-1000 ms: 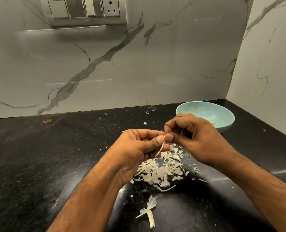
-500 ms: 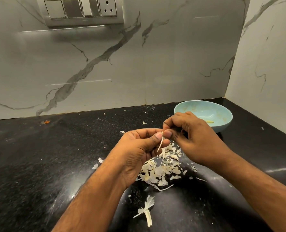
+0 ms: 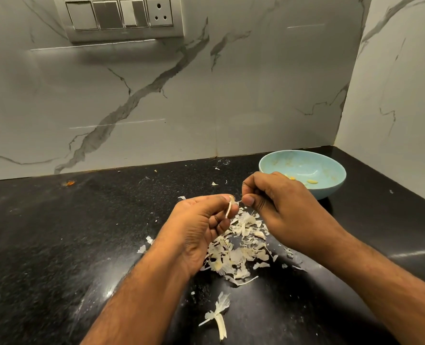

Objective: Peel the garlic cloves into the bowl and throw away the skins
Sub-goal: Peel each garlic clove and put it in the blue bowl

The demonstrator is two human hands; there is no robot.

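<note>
Papery skin strip (image 3: 229, 209) pinched betw. thumb and forefinger of left hand (image 3: 201, 227); other fingers curled in, prob. cupping clove, clove itself hidden. Right hand (image 3: 278, 207) closed in a pinch at thumb tip, just beside strip's top end; whether gripping skin or bare: cannot tell. Both held directly over skin pile (image 3: 239, 247) on black counter (image 3: 57, 232), so scraps drop in one spot for later disposal. Blue bowl (image 3: 331, 188) just behind right hand, w/ few peeled cloves (image 3: 312, 181) inside, near enough for quick drop. Stray root tuft (image 3: 217, 314) lies apart, nearer the body.
</note>
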